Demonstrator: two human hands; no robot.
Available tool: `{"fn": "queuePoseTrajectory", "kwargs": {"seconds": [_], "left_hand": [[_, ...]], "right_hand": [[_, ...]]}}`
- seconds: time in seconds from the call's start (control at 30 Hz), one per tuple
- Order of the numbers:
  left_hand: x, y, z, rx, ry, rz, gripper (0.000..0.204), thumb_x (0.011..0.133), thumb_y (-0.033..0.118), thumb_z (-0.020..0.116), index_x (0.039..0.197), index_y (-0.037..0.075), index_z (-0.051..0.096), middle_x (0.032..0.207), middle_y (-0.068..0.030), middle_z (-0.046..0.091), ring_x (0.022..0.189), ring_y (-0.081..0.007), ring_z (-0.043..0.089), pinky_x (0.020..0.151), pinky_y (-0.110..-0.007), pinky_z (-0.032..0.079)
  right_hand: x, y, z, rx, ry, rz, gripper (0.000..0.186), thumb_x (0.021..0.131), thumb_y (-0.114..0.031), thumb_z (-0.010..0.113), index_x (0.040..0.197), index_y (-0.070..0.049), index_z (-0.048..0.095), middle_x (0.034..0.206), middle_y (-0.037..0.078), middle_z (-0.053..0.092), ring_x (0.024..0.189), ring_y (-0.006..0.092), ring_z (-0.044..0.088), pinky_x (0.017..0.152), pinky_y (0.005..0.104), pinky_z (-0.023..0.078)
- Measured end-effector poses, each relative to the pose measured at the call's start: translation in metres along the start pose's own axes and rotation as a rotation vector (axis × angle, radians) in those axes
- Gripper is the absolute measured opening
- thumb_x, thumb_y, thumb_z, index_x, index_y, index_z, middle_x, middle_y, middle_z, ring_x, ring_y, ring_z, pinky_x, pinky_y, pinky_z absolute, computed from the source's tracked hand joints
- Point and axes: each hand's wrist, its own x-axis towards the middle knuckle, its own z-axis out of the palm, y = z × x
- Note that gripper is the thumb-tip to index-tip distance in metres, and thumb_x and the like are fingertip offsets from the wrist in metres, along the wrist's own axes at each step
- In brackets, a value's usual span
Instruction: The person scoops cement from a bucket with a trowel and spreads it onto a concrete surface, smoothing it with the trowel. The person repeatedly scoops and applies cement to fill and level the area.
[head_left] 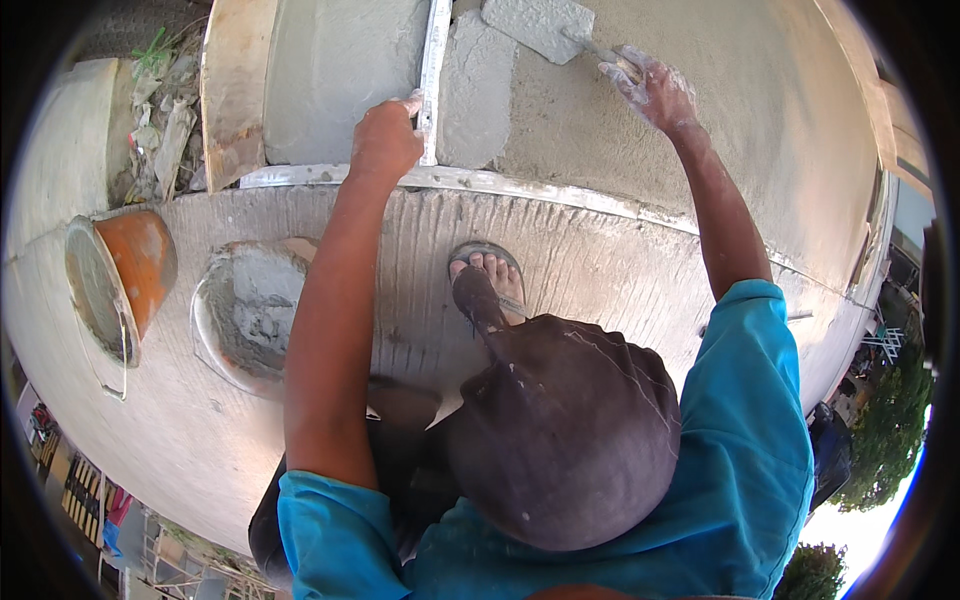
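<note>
My left hand (388,137) is closed on a narrow, pale, mortar-smeared straightedge (434,75) that runs away from me across the work surface. Mortar coats the fingers of my right hand (660,92), which are wrapped round the handle of a trowel (545,24). The trowel's flat blade is covered in grey cement and lies over a fresh patch of wet mortar (478,95) just right of the straightedge. Left of the straightedge is a smooth grey panel of mortar (340,80). Rougher grey surface (690,180) spreads out on the right.
A whitish strip (500,183) borders the mortar on my side. At my left stand a bucket of wet cement (262,315) and a tilted orange bucket (148,262). A wooden board (232,110) and rubble (165,135) lie far left. My sandalled foot (497,275) rests on ridged concrete.
</note>
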Motion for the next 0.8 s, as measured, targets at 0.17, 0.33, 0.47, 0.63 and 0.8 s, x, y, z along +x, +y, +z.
{"fn": "queuePoseTrajectory", "kwargs": {"seconds": [0.17,0.33,0.47,0.63,0.8], "left_hand": [[0.002,0.002,-0.006,-0.038,-0.055,-0.048,0.047,0.077,0.01,0.067,0.123,0.014,0.059,0.105,-0.0165,0.065,0.099,-0.0329,0.062,0.088,-0.04,0.049],[0.002,-0.002,-0.005,0.031,-0.101,-0.056,0.055,0.079,0.021,0.069,0.132,0.019,0.053,0.113,-0.0087,0.065,0.103,-0.0273,0.061,0.091,-0.037,0.047],[0.005,0.0,-0.004,0.046,-0.114,-0.064,0.055,0.079,0.02,0.069,0.132,0.018,0.052,0.112,-0.0092,0.065,0.102,-0.0281,0.061,0.09,-0.037,0.047],[0.005,-0.005,0.0,0.034,-0.078,-0.027,0.055,0.079,0.019,0.07,0.131,0.017,0.053,0.111,-0.0099,0.066,0.1,-0.0289,0.062,0.088,-0.037,0.048],[0.003,-0.004,-0.002,0.023,-0.095,-0.067,0.054,0.078,0.019,0.07,0.13,0.016,0.054,0.11,-0.0111,0.066,0.099,-0.0299,0.062,0.088,-0.037,0.048]], "right_hand": [[-0.048,0.032,0.047,0.02,-0.104,-0.216,0.054,0.087,-0.059,0.05,0.126,-0.023,0.054,0.125,0.004,0.058,0.116,0.0253,0.055,0.098,0.0492,0.043],[-0.069,0.007,0.044,-0.161,-0.256,-0.392,0.054,0.086,-0.063,0.048,0.13,-0.031,0.05,0.13,0.001,0.055,0.12,0.0243,0.052,0.101,0.0532,0.039],[-0.023,0.035,0.064,-0.147,0.109,-0.528,0.044,0.086,-0.036,0.062,0.125,-0.018,0.053,0.116,0.009,0.063,0.101,0.0312,0.063,0.077,0.0453,0.053],[0.044,0.04,0.037,-0.239,0.207,-0.423,0.046,0.086,-0.036,0.064,0.126,-0.015,0.053,0.115,0.011,0.064,0.099,0.0317,0.064,0.079,0.0438,0.054],[0.073,-0.019,-0.016,-0.147,0.113,-0.106,0.051,0.088,-0.047,0.057,0.124,-0.012,0.056,0.116,0.012,0.063,0.104,0.0305,0.062,0.091,0.0416,0.048]]}}
